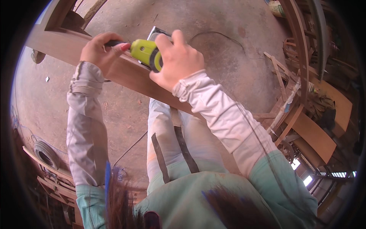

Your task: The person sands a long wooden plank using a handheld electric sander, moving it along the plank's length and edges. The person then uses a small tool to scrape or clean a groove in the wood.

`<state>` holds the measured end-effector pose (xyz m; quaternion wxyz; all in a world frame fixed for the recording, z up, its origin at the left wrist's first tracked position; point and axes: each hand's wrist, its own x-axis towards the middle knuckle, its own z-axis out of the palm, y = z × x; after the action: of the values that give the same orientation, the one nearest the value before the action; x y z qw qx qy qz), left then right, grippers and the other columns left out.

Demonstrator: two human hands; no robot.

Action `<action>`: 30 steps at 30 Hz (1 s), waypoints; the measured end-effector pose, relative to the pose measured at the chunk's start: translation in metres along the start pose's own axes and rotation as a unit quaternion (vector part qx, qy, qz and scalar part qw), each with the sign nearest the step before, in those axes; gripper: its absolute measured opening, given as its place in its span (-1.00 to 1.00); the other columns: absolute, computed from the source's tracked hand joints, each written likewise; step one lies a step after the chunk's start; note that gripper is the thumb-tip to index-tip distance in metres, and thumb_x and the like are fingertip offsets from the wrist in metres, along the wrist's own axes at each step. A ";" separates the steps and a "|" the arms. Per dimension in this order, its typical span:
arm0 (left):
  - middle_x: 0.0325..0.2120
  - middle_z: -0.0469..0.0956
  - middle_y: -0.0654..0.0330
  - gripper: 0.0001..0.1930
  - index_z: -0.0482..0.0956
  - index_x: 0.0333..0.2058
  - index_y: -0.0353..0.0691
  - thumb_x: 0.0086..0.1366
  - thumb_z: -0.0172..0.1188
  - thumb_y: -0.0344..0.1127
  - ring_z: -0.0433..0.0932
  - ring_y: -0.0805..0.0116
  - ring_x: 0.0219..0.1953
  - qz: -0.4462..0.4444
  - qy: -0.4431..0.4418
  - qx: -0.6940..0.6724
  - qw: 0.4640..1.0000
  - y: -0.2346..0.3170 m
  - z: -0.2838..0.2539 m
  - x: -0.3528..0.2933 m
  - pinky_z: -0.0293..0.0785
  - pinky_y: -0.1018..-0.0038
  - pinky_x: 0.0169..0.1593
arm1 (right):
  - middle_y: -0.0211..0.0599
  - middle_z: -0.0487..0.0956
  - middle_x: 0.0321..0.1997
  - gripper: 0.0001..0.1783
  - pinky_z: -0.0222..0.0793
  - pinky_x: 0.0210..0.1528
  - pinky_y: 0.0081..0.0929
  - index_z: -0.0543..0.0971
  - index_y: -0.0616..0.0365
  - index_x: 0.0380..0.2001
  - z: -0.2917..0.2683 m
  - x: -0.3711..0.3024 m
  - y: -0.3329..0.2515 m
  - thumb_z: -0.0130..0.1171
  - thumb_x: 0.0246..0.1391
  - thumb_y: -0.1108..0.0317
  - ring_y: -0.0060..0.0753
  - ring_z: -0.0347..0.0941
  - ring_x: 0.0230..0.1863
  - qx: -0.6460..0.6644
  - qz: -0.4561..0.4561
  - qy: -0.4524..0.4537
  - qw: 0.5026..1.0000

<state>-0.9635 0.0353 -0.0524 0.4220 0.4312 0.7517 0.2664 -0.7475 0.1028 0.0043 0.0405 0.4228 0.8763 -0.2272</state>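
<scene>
A lime-green and black electric sander (143,50) with a flat metal-edged base rests on a long reddish-brown wooden board (131,82) in front of me. My right hand (181,61) wraps over the sander's rounded top from the right. On the other side, my left hand (100,51) is closed around the black cord end (113,43) that meets the back of the sander, its thumb close to the green body. The board crosses from upper left to lower right, passing under both wrists. Its surface beneath the tool is partly hidden.
Joined wooden frame pieces (61,15) rise at the upper left. A dark cable (223,33) curves over the concrete floor (236,72). Wooden parts and curved panels (310,133) stand at the right. A tire (46,154) lies at the lower left by wooden slats.
</scene>
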 end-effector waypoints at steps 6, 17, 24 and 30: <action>-0.36 0.59 0.25 -0.74 0.62 -0.23 -0.26 0.17 0.39 -0.27 0.51 0.52 -0.32 0.014 -0.014 0.003 1.000 0.007 0.009 0.000 0.46 0.56 -0.18 | -0.11 0.38 -0.12 -0.35 0.57 -0.27 -0.11 0.39 -0.01 -0.12 -0.001 -0.007 0.004 0.48 -0.33 0.19 0.02 0.60 -0.25 0.000 0.029 -0.023 0.999; -0.40 0.56 0.33 -0.75 0.61 -0.22 -0.27 0.23 0.36 -0.24 0.43 0.60 -0.36 0.020 -0.015 0.012 1.000 0.017 0.006 0.004 0.40 0.62 -0.22 | -0.12 0.37 -0.12 -0.34 0.56 -0.25 -0.13 0.37 0.01 -0.12 0.001 -0.003 0.002 0.48 -0.32 0.17 0.01 0.59 -0.24 0.004 0.042 -0.015 0.999; -0.41 0.57 0.31 -0.78 0.59 -0.21 -0.29 0.28 0.30 -0.27 0.45 0.61 -0.32 0.036 -0.052 -0.009 0.998 0.005 -0.005 0.015 0.40 0.65 -0.18 | -0.10 0.39 -0.11 -0.35 0.57 -0.24 -0.11 0.39 0.03 -0.12 -0.002 0.004 -0.003 0.48 -0.31 0.18 0.03 0.60 -0.23 0.012 0.042 -0.019 0.999; -0.43 0.59 0.28 -0.71 0.60 -0.25 -0.32 0.15 0.43 -0.27 0.53 0.58 -0.37 -0.034 -0.117 -0.021 0.992 0.048 0.055 -0.004 0.49 0.57 -0.29 | -0.17 0.35 -0.17 -0.36 0.50 -0.28 -0.05 0.36 -0.05 -0.13 -0.006 -0.048 0.040 0.42 -0.36 0.21 0.10 0.54 -0.31 -0.006 0.099 -0.028 0.995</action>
<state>-0.8946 0.0576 -0.0417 0.5249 0.4245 0.7058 0.2148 -0.6863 0.0921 0.0074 0.0901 0.5007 0.8301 -0.2282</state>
